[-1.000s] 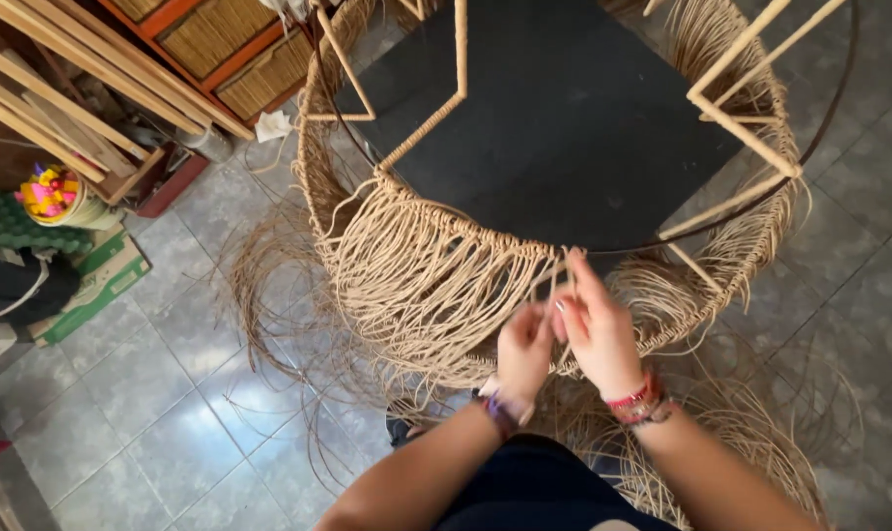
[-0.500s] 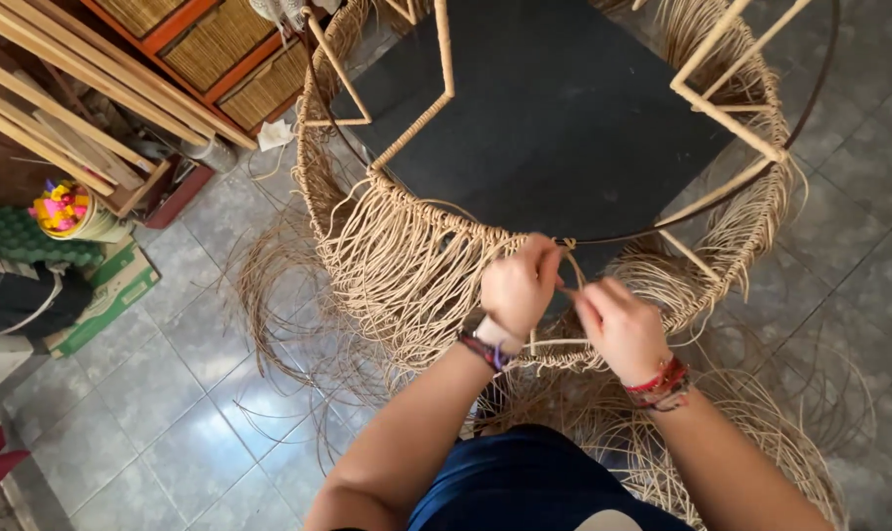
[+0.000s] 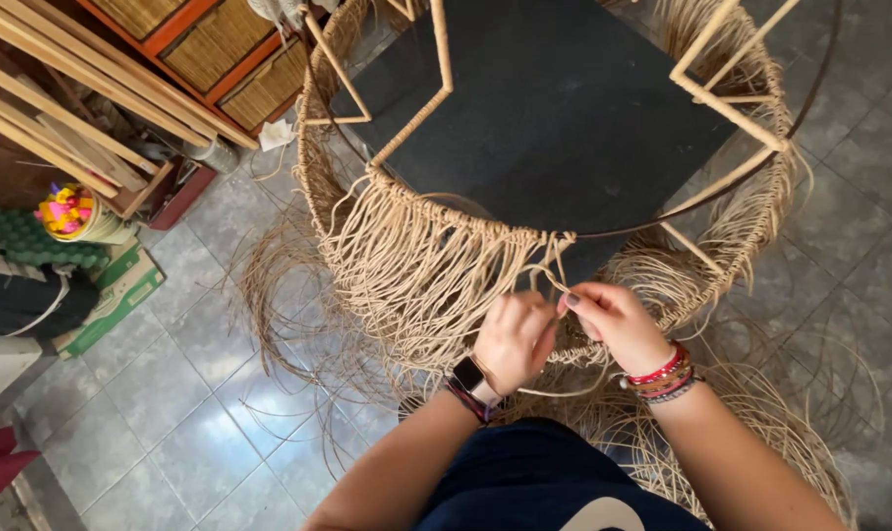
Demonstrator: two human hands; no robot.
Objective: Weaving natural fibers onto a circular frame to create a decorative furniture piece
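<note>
Fingers of left hand and right hand pinch one fibre strand at one woven frame.

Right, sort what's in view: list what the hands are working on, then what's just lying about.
In hand:
left hand and right hand, pulling a cane strand
round frame it loops over
woven fringe hanging from the frame
loose cane on the floor

Lying about:
wooden slats
wicker-front drawers
pot of coloured bits
green box

both hands close together, fingers curled.
</note>
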